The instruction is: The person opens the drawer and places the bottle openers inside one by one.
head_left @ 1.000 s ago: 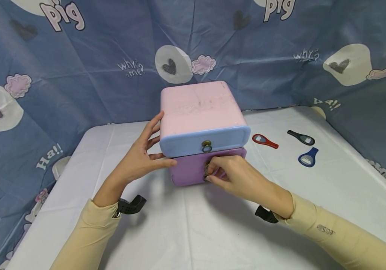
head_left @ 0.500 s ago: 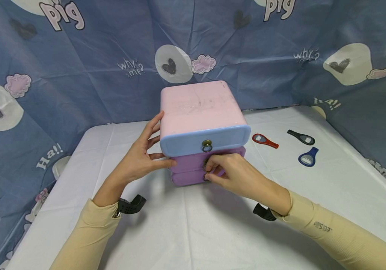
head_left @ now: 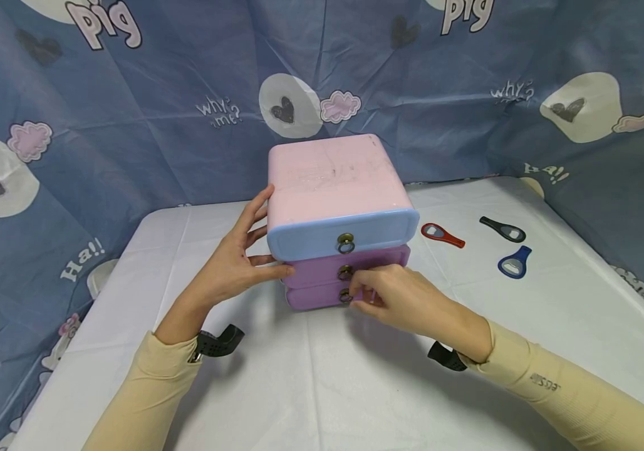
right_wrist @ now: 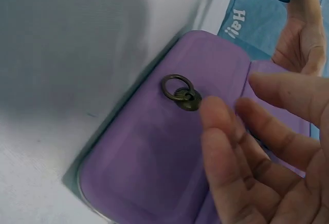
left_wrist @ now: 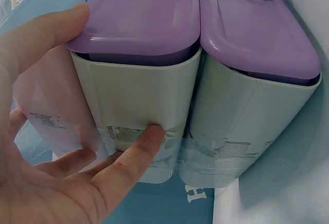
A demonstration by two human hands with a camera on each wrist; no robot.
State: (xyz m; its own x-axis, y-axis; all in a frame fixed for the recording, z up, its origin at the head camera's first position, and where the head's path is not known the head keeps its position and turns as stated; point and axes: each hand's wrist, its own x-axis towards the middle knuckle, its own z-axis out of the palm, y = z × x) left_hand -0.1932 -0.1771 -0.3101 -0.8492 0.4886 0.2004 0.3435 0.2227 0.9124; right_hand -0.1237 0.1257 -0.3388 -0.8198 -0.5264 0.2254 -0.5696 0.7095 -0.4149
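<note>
A small chest of drawers has a pink top (head_left: pixel 327 181), a blue upper drawer (head_left: pixel 311 241) and two purple drawers below, the middle drawer (head_left: pixel 311 270) and the bottom drawer (head_left: pixel 313 296). Each front carries a bronze ring pull. My left hand (head_left: pixel 232 263) steadies the chest's left side with spread fingers, its thumb on the middle drawer's front edge. My right hand (head_left: pixel 395 297) is in front of the purple drawers, fingers loosely bent and holding nothing. In the right wrist view, its fingertips are right beside the bottom ring pull (right_wrist: pixel 177 87).
On the white tabletop (head_left: pixel 277 388), right of the chest, lie a red bottle opener (head_left: pixel 442 235), a black bottle opener (head_left: pixel 503 230) and a blue bottle opener (head_left: pixel 514 263). A blue printed cloth (head_left: pixel 186 156) hangs behind. Clear tape (left_wrist: pixel 211 154) runs along the chest's side.
The middle drawer, earlier pulled out over the bottom one, has slid in, exposing the bottom front. My right hand has let go of the middle ring pull and lowered slightly. My left hand stays put.
</note>
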